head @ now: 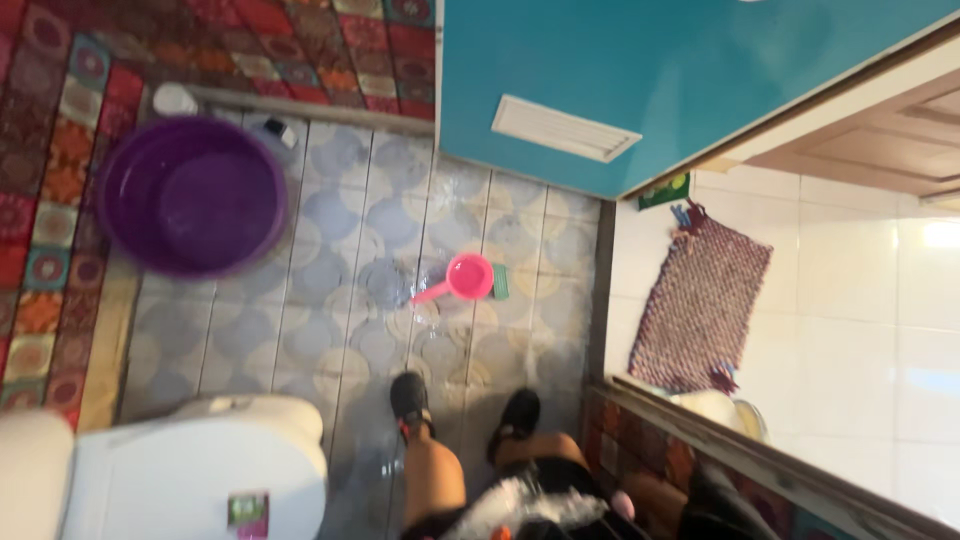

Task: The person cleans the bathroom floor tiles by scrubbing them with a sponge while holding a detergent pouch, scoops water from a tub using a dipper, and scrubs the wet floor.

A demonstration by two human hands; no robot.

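Neither hand shows clearly. There are only blurred shapes at the bottom edge, so can't tell if fingers are released, clenched or grasping anything. With fingers hidden, places go from that bottom edge, where the person stands.

Closest to it is a white fluffy thing (545, 497) over the legs, too blurred to name. 2 black shoes (410, 395) stand on wet grey-blue floor tiles (330, 300).

Just past the shoes, approx mid-floor, a pink scoop (468, 277) lies w/ its handle pointing left. A small green item (501, 282) touches its right side.

Further off & left, a purple basin (190, 195) sits upright against the patterned wall tiles (60, 200). 2 small containers (175, 98) stand just beyond its rim.

The white toilet (190, 475) is near, bottom left.

Far right is a teal door (640, 60) w/ a pale vent (565, 128). A woven mat (700, 305) lies on white tiles outside the doorway, well apart from the scoop.
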